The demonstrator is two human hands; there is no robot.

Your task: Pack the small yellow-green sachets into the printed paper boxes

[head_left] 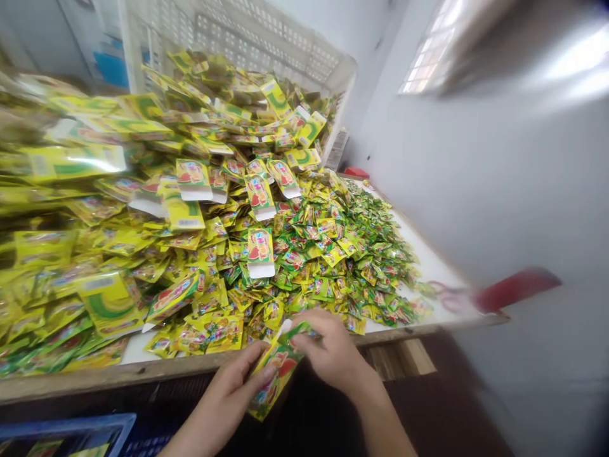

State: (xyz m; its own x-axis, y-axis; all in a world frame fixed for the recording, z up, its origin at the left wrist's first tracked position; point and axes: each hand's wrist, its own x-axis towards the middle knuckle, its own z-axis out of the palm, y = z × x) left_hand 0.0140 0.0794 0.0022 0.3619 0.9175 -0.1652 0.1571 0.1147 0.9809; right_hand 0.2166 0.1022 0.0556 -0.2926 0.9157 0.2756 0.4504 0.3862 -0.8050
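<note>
Just off the table's front edge, my left hand (233, 384) is closed around a small yellow and green printed carton (275, 388) with a watermelon picture. It is tilted, with its upper end toward my right hand (333, 352). A white flap shows at that end. The fingers of my right hand are closed on a small green packet (302, 331) at the carton's upper end; how far the packet sits inside is unclear. Behind both hands lies a heap of small yellow and green packets (328, 254). Several flat cartons with white flaps, such as one carton (261, 247), lie on the heap.
A white perforated crate (276, 32) lies tipped at the back, cartons spilling from it. At the table's right corner are red-handled scissors (447, 296) and a blurred red object (516, 289). A blue crate (126, 428) stands low at the left. The wall (476, 190) bounds the right.
</note>
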